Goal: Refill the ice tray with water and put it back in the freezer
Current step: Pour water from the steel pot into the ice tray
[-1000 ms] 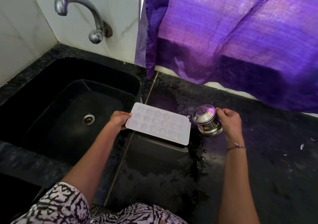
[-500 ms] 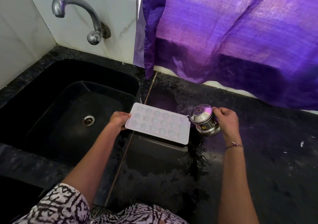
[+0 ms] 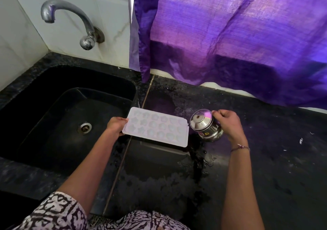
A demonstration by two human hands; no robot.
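Black stone bench (image 3: 265,168), speckled and glossy, set into a corner of white wall tiles (image 3: 106,5). A black sink (image 3: 40,95) is sunk into its left part, with a steel drain (image 3: 85,127) at the bottom and a curved tap (image 3: 70,15) mounted on the back wall above it. A purple curtain (image 3: 230,44) is hung behind the right part of the bench, its hem reaching the surface. A thin seam (image 3: 122,160) is run through the stone just right of the sink, and spilled water (image 3: 207,160) is seen near the middle.

The pale tray (image 3: 156,127) is held level just above the bench, beside the sink's right rim, its reflection lying on the stone beneath. Its left short edge is gripped by the left hand (image 3: 115,126), the fingers (image 3: 120,119) clamped on it. A steel pot (image 3: 205,125) is held just beside the tray's right end, tilted toward it, by the right hand (image 3: 227,123), whose fingers are curled round its far side. Whether the cells hold water cannot be told. A thread bracelet (image 3: 240,147) is worn on the right wrist, and a patterned sleeve (image 3: 56,212) fills the lower left.
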